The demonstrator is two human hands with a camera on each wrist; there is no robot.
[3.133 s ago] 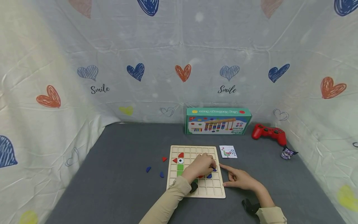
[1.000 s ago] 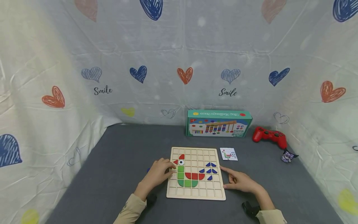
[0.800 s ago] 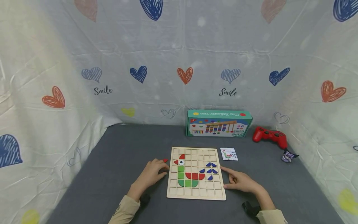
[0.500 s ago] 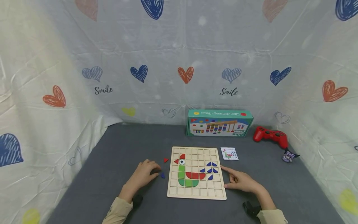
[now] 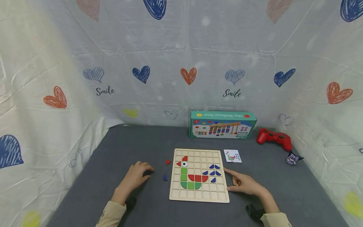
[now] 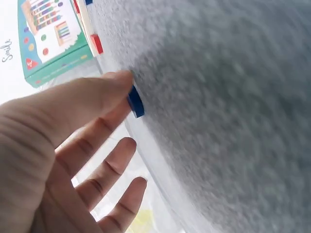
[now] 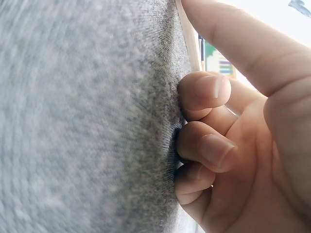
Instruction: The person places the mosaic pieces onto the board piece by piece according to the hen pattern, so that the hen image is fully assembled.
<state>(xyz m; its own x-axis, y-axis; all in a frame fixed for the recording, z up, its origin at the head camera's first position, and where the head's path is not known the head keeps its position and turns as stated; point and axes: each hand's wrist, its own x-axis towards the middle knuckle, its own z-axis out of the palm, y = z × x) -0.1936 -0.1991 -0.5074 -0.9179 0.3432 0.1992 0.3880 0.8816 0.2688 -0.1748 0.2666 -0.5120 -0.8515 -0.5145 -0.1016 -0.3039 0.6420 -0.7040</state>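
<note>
My left hand (image 5: 134,177) hovers low over the dark table, left of the wooden grid board (image 5: 177,195). A small blue piece (image 6: 136,102) lies by its thumb and index fingertips in the left wrist view; from the head that piece is hidden. The fingers are relaxed, with a gap between thumb and index. My right hand (image 5: 244,183) rests at the board's right edge, index finger and thumb touching it, other fingers curled under. On the board are a red triangle (image 5: 178,164), an eye tile (image 5: 184,164), green and red pieces, and several blue pieces (image 5: 213,180).
Between left hand and board lie a loose blue piece (image 5: 165,177) and a red triangular piece (image 5: 168,162). A pattern card (image 5: 233,156) sits beyond the board's right corner. Behind are a green game box (image 5: 223,125) and a red game controller (image 5: 274,138); a small charm (image 5: 293,157) lies beside the controller.
My left hand has left the board and moved left past the loose red and blue pieces, uncovering them. Blue pieces now show at the board's right side. The right hand has stayed put.
</note>
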